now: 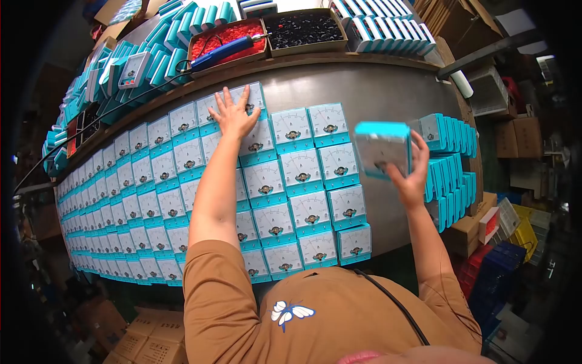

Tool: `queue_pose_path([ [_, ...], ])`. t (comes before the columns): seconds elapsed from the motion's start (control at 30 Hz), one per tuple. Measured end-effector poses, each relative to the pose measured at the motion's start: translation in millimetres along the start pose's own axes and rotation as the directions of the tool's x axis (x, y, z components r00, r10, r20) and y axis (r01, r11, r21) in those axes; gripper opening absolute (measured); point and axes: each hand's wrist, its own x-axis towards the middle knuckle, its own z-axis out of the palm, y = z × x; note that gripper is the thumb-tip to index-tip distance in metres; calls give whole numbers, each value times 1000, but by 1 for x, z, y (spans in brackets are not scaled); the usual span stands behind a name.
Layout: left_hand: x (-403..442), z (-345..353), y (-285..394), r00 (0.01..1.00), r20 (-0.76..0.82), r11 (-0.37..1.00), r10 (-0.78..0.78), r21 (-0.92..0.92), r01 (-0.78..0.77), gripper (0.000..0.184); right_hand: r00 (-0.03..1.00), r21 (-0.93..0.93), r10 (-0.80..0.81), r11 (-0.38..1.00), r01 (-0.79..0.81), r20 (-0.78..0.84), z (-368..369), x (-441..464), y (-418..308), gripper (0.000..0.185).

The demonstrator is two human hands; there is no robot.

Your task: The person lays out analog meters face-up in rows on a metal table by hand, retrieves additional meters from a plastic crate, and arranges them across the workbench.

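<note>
My right hand (411, 168) grips a teal-edged panel meter (383, 148), held up over the bare metal at the right of the table. The meter is a little blurred, its clear front turned toward me. With fingers spread, my left hand (235, 115) lies on a meter (255, 97) in the farthest row. Around it, rows of white-faced ammeters (265, 179) with teal bases lie face up, side by side, from the left edge to the middle. My left forearm hides part of several of them.
Stacked teal meters (445, 188) stand at the table's right end. Across the back ledge sit a box of red parts (209, 41), a box of black parts (306, 29), a blue electric screwdriver (223, 52) and more meters (388, 30). Cartons (151, 340) and crates (500, 273) are on the floor.
</note>
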Motion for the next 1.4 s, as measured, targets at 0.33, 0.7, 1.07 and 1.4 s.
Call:
queue_pose_path([
  [0.33, -15, 24, -6, 980, -197, 999, -14, -37, 7, 69, 915, 82, 355, 923, -376, 193, 234, 191, 86, 66],
  [0.7, -20, 4, 0, 991, -97, 975, -89, -210, 67, 74, 925, 52, 375, 927, -373, -57, 154, 198, 134, 67],
  [1.07, -15, 28, 0, 974, -218, 997, -63, 39, 73, 65, 987, -195, 123, 976, -101, 104, 109, 112, 74, 64],
  [1.4, -21, -3, 4, 978, -191, 889, -87, -458, -10, 78, 915, 52, 380, 925, -377, -137, -33, -149, 56, 26],
])
